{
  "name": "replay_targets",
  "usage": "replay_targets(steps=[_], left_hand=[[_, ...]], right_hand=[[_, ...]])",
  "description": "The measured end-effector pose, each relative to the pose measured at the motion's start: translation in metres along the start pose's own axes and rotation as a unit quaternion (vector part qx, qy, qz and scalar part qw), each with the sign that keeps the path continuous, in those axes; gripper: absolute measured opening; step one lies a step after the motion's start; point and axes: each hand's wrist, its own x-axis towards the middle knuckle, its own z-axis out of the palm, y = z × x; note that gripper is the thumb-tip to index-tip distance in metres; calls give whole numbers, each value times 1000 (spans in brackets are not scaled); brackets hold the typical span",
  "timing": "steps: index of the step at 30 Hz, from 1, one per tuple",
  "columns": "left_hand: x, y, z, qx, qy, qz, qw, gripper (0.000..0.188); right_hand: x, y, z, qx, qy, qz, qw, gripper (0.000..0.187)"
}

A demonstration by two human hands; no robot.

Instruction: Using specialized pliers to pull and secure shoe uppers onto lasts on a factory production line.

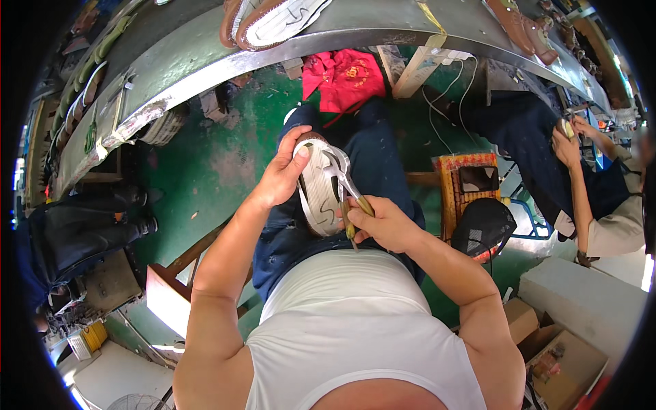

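A brown shoe (pixel 318 195) lies across my lap with its pale underside turned up, a dark handwritten mark near the end closest to me. My left hand (pixel 279 174) is closed around its far end, the thumb pressed on the underside. In my right hand (pixel 388 224) is a pair of metal pincers (pixel 347 179) with worn yellowish handles. The jaws lie at the right edge of the underside, near the far end. Whether they grip the shoe's material, I cannot tell.
Ahead runs a metal-edged workbench (pixel 171 89) bearing more shoes (pixel 283 24). A red cloth (pixel 345 76) lies beneath it. To my right are a chair (pixel 468 181) with a black mesh object (pixel 484 225), cardboard boxes (pixel 560 362), and a co-worker's hands (pixel 566 143). Another person's legs (pixel 96 222) are left.
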Motion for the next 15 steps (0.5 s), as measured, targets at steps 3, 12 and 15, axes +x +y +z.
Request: replay_targets(steps=[3,12,15], left_hand=[[1,0,2,-20,0,-10,1000,53],[2,-1,-2,-23,39,-41,998,49],[7,3,3,34,19,-36,999,51]], right_hand=[[-1,-6,7,71,5,33,997,27],[0,-3,-20,404,-80,10,911,30],[0,-2,-20,546,-168,19,821,26]])
